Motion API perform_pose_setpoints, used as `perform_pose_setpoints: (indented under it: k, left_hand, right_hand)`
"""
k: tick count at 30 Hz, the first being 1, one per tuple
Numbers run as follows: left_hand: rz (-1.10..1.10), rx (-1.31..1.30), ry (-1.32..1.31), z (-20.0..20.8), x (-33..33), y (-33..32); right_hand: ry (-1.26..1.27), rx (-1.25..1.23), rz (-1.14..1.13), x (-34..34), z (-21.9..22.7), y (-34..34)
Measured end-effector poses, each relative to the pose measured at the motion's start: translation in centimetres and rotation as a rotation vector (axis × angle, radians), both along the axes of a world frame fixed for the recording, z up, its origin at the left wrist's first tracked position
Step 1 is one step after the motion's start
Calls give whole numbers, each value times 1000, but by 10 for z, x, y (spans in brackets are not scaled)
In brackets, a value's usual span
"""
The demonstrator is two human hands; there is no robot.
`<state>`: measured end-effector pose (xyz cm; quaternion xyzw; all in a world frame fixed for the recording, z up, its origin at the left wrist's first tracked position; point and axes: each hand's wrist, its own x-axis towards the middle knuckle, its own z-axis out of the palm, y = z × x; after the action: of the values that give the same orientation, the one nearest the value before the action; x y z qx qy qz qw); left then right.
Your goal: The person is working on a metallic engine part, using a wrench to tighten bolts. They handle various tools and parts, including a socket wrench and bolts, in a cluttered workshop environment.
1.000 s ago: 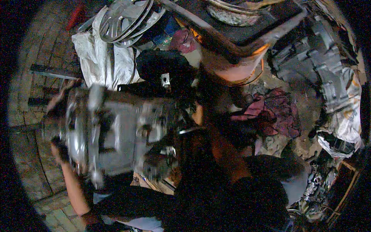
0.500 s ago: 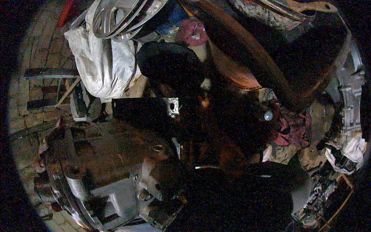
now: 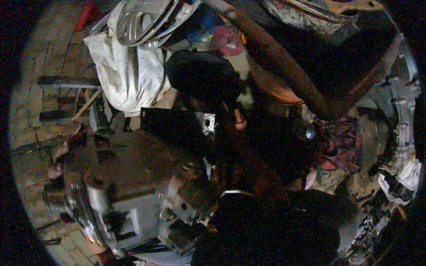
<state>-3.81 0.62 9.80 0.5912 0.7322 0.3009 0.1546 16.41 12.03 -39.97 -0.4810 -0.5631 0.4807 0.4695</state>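
Largest item: grey moulded part [image 3: 133, 186], bulky and glossy, lower left of view, its surface partly blurred. Next: white sack [image 3: 128, 80], beyond the part; silver wheel cover [image 3: 122, 32] beside the sack's top; maroon cloth [image 3: 341, 137], well to the right. Left hand [image 3: 60, 155]: at the part's outer left edge, fingers curled around it, part lying immediately to their right. Right hand [image 3: 240, 119]: beyond the part's right end, mostly in shadow; finger opening and any hold cannot be told. Smallest: holed metal plate [image 3: 211, 119], between part and right hand.
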Motion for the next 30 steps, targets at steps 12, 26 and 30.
perform_pose_setpoints:
  k: [12,26,30]
  left_hand:
    - [-229,22,-96,15,46,11]
    - [-276,-195,-314,24,48,17]
    - [-319,-188,-297,33,57,11]
  right_hand:
    - [26,38,23,43,22,-26]
    - [-330,-180,221,115,54,-78]
    - [-478,-291,340,141,69,-93]
